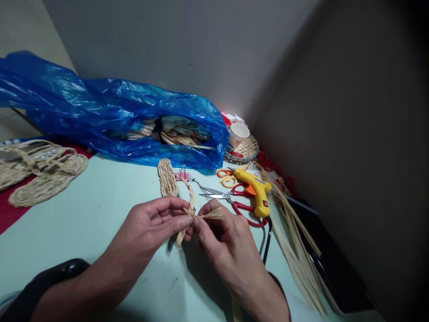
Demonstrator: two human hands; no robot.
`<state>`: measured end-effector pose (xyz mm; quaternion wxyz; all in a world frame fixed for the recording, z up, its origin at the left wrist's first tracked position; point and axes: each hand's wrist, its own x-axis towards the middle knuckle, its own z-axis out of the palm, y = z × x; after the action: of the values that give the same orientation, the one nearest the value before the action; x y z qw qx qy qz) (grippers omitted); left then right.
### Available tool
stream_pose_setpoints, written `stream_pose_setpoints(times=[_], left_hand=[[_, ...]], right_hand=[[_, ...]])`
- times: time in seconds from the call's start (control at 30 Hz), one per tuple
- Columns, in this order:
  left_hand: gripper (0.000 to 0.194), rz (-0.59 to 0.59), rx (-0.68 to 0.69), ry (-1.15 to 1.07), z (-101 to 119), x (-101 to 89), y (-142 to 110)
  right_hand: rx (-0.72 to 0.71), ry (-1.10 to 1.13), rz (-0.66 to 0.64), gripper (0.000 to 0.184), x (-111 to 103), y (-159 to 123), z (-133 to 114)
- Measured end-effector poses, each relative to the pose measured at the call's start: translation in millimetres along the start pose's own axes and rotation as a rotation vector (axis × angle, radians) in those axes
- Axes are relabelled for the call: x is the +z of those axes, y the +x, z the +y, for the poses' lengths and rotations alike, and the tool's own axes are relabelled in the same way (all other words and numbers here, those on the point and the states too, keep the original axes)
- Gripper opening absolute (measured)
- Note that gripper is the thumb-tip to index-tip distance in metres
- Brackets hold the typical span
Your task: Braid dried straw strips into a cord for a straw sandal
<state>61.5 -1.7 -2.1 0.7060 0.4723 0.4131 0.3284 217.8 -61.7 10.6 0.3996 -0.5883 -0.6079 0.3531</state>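
Straw braid [191,197] runs from a small woven oval [167,177] on the pale green surface [100,210] down into our hands, where both pinch its loose end just above the surface. Going left to right, we see at the far left woven straw sandals [40,172] lying partly on a red cloth [8,214]. Behind them a blue plastic bag [110,120] lies on its side, open, with straw strips showing inside. Our left hand [150,228] has its grip pressed together on the braid, thumb against fingertips. Our right hand [223,243] touches it, its grip pinching a flat straw strip [212,215] that sticks out to the right. Just beyond lie red-handled scissors [234,199], an orange-handled pair [226,176] and a yellow glue gun [256,190]. Farther back a paper cup [238,133] sits on a woven tray [248,150]. Long straw strips [295,250] stretch along the right edge.
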Motion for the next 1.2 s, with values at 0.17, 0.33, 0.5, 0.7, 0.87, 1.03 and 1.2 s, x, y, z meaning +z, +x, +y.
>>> stream_pose_setpoints(times=[0.17,0.33,0.5,0.7,0.87,1.03,1.2], left_hand=[[0.023,-0.011,-0.021,0.063,1.1,-3.0,0.0],[0.020,-0.032,-0.029,0.121,5.1,-2.1,-0.3],[0.023,-0.040,0.000,0.232,1.2,-2.7,-1.1],[0.018,-0.083,0.009,0.129,-3.0,-0.2,-4.4],[0.018,-0.100,-0.067,0.014,-1.4,-3.4,-0.8],[0.024,-0.123,-0.114,-0.021,-1.4,-3.7,4.9],[0.023,-0.099,-0.088,0.011,-2.8,-5.4,5.4]], right_hand=[[-0.032,-0.064,-0.069,0.024,-5.8,-0.7,-2.2],[-0.072,-0.074,0.008,0.027,-12.5,3.0,1.2],[-0.276,-0.140,0.219,0.017,-8.4,-1.5,1.3],[-0.607,-0.463,0.241,0.019,2.7,-11.2,0.4],[-0.752,-0.580,0.338,0.032,7.4,-8.3,7.2],[-0.718,-0.684,0.236,0.029,3.3,-7.6,6.2],[-0.757,-0.714,0.141,0.031,-0.5,-10.3,2.6]])
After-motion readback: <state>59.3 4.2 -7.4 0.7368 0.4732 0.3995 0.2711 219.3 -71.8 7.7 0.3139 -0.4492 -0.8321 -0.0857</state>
